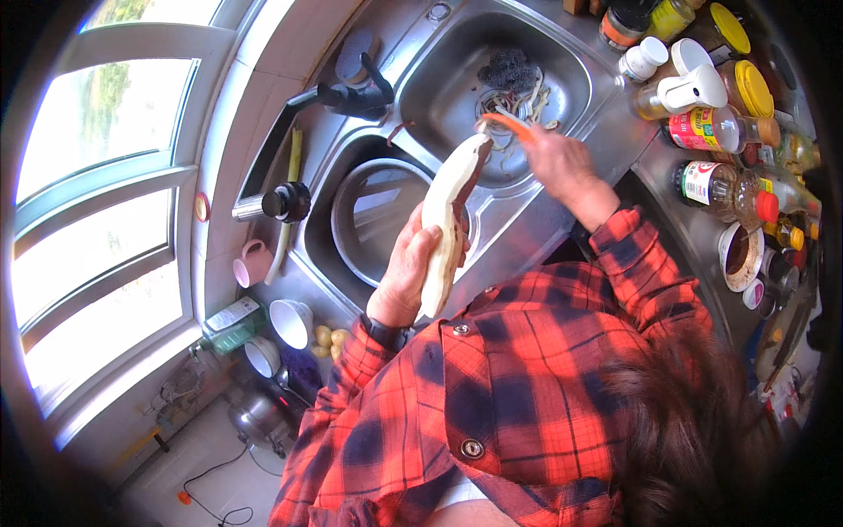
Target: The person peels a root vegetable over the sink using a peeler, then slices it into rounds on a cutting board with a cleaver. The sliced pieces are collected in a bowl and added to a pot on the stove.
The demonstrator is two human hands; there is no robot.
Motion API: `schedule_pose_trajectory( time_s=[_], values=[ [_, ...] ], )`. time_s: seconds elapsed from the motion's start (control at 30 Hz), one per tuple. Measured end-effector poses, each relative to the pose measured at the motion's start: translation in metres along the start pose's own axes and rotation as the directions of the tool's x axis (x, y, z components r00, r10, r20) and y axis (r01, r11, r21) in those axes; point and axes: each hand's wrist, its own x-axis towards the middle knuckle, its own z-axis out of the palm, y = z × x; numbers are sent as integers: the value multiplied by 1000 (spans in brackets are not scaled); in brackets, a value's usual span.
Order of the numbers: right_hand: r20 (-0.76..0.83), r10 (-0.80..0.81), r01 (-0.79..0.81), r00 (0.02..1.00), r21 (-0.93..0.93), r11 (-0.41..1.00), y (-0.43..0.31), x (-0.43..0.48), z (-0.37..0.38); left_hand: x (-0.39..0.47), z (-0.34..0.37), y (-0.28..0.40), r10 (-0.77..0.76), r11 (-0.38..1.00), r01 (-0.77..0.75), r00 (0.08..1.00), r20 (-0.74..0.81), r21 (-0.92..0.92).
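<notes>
My left hand [409,267] grips the lower part of a long, partly peeled sweet potato [442,230], tilted upward over the divider between two sink bowls. Its flesh is pale, and reddish skin remains along its right side. In my right hand [560,165] is an orange-handled peeler [508,123], close to the root's upper end; its blade is hard to make out. Below the peeler, peel strips [537,99] lie around the drain of the upper steel sink bowl [435,85], beside a dark mesh scourer [508,69].
A metal basin [349,227] sits in the lower sink bowl. The black faucet [263,145] stands left of the sinks, near a pink mug [253,263]. White bowls [291,323] and small potatoes [330,338] lie at lower left. Bottles and jars [708,188] crowd the right counter.
</notes>
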Motion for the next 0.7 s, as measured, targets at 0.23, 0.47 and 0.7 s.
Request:
schedule_pose_trajectory(
  time_s=[0.23,0.47,0.7],
  values=[
    [-78,102,-104,992,-29,994,23,1,-39,5,-5,1,14,996,-21,997,-79,-91],
    [-49,-125,133,991,199,971,-30,-20,-25,6,-1,-2,8,1000,-8,999,-41,15],
    [-114,107,-97,988,95,991,29,0,-24,2,-4,5,26,986,-31,999,-37,-161]
  ],
)
